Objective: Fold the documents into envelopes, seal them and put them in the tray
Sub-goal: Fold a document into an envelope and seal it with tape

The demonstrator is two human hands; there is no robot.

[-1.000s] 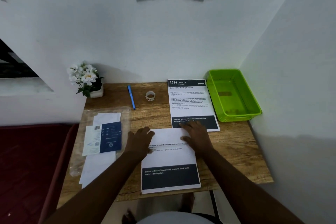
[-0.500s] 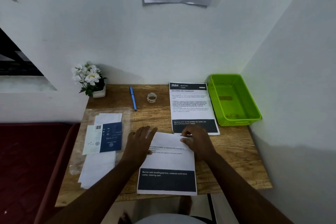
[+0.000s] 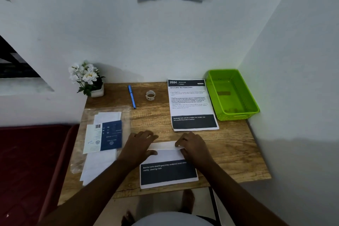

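At the table's (image 3: 229,154) 6 o'clock edge, both hands grasp the document's (image 3: 168,172) turned-over top flap: left hand (image 3: 138,146) at 9, right hand (image 3: 192,146) at 3. Bare wood separates it from the second sheet (image 3: 190,104) and green tray (image 3: 236,115) toward 1 o'clock.

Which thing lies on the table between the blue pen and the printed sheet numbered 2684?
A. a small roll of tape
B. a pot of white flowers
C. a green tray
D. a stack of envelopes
A: the small roll of tape sits on the wood with the blue pen on its left and the printed sheet on its right.
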